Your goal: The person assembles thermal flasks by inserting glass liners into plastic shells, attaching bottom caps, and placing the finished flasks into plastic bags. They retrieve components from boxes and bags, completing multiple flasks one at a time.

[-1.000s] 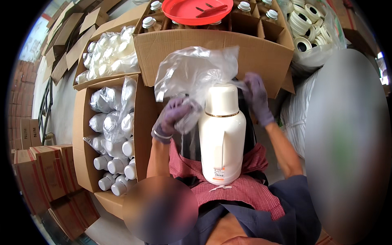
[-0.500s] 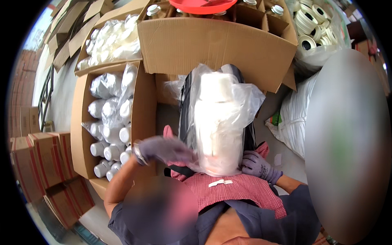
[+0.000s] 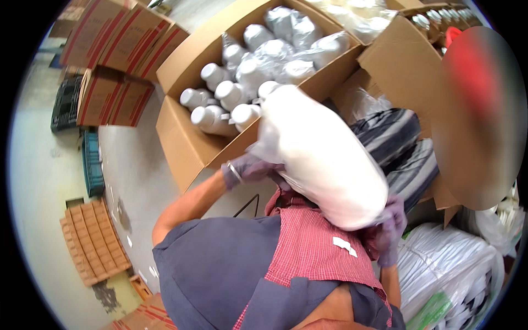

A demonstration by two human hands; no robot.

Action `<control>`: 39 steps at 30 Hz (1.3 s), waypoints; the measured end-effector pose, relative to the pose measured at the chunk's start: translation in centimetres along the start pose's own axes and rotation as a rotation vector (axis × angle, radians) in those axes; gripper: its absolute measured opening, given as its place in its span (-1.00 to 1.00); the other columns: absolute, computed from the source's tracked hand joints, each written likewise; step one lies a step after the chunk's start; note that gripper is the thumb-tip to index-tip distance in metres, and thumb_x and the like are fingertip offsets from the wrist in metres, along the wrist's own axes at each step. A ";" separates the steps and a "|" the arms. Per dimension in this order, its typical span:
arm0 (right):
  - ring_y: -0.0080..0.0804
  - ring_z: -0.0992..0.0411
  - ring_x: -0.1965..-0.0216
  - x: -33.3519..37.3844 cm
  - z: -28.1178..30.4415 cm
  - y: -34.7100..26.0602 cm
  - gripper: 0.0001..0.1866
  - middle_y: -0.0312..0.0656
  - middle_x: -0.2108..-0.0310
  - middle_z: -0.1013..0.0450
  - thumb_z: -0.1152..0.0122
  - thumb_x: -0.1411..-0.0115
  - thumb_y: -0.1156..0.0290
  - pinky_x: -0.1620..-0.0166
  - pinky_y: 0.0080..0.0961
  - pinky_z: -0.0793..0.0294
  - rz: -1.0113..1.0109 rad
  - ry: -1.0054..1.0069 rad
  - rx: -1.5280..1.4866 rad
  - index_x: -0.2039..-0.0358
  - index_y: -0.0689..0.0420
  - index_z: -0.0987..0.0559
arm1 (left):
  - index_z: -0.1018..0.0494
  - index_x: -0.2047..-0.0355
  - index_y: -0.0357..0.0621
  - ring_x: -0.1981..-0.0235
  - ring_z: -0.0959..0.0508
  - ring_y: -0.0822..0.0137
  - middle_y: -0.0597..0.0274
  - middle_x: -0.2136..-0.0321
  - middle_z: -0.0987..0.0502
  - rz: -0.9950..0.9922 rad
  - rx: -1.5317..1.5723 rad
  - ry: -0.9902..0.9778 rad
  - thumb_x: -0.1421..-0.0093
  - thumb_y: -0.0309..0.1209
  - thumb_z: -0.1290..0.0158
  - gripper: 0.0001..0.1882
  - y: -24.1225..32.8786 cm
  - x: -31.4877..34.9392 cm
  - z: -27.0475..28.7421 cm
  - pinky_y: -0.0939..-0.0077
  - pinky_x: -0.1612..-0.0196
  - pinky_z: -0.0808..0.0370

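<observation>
A large white rounded, bottle-like thing in a clear plastic bag [image 3: 330, 159] lies slantwise across my lap, between my two gloved hands. My left hand [image 3: 254, 169], in a purple-grey glove, is closed on the bag at the end by the carton. At the opposite end, my right hand [image 3: 391, 223] grips the bag near my apron [image 3: 324, 247]. Some fingers of both hands are hidden or blurred. Beyond my left hand stands an open carton [image 3: 187, 148] of white-capped bottles [image 3: 231, 94], several of them under clear plastic.
Another open carton [image 3: 404, 55] stands at the upper right, with capped bottles and a red dish near it. Sealed cartons [image 3: 118, 38] are stacked at upper left, near a teal crate [image 3: 92, 162]. A plastic-wrapped white bundle [image 3: 434, 264] lies to my right.
My view has swung to the left. The bagged white thing, upright between my legs before, now tilts toward the bottle carton, and both hands have moved onto its ends.
</observation>
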State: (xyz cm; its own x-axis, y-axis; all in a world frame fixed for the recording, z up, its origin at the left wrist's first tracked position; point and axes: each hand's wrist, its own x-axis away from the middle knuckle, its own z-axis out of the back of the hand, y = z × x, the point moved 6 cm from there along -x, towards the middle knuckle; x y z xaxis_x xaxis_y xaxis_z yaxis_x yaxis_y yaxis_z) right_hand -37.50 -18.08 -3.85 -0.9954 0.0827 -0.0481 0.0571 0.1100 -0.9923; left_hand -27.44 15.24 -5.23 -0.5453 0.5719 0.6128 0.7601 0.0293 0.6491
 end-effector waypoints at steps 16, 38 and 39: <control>-0.17 -0.39 0.02 -13.9 -11.2 3.1 -0.75 -0.12 0.07 -0.41 -0.19 -0.10 0.32 -0.10 -0.24 -0.34 0.451 -0.687 1.087 0.20 0.09 -0.52 | -0.53 0.22 -0.24 0.38 -0.57 0.32 0.22 0.35 -0.59 -0.357 0.171 0.821 -0.15 -0.27 -0.15 -0.71 0.8 13.8 32.6 0.48 0.21 -0.54; -0.33 -0.43 0.13 -13.2 -9.9 2.7 -0.74 -0.25 0.21 -0.44 -0.21 -0.05 0.35 -0.19 -0.24 -0.30 0.588 -0.579 1.233 0.21 0.07 -0.52 | -0.48 0.01 0.07 0.10 -0.53 0.07 0.12 0.07 -0.55 0.301 -1.706 0.386 -0.05 -0.16 -0.07 -0.54 5.6 -6.4 27.3 0.26 0.01 -0.46; -0.33 -0.43 0.13 -13.1 -10.3 2.7 -0.74 -0.25 0.21 -0.45 -0.21 -0.04 0.35 -0.19 -0.24 -0.30 0.592 -0.585 1.217 0.21 0.06 -0.52 | -0.42 -0.06 0.02 0.00 -0.49 0.06 0.06 -0.02 -0.49 0.360 -1.684 0.426 -0.06 -0.21 -0.08 -0.49 2.4 -6.5 29.8 0.22 -0.05 -0.42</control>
State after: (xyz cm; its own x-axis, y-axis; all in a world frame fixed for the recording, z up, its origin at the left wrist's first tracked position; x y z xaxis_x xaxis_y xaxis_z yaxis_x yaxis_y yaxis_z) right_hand -23.56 -8.66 -4.69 -0.7561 -0.6175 -0.2167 0.6541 -0.7023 -0.2809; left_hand -11.55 35.98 -21.10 -0.7025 0.1190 0.7017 -0.1505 -0.9885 0.0170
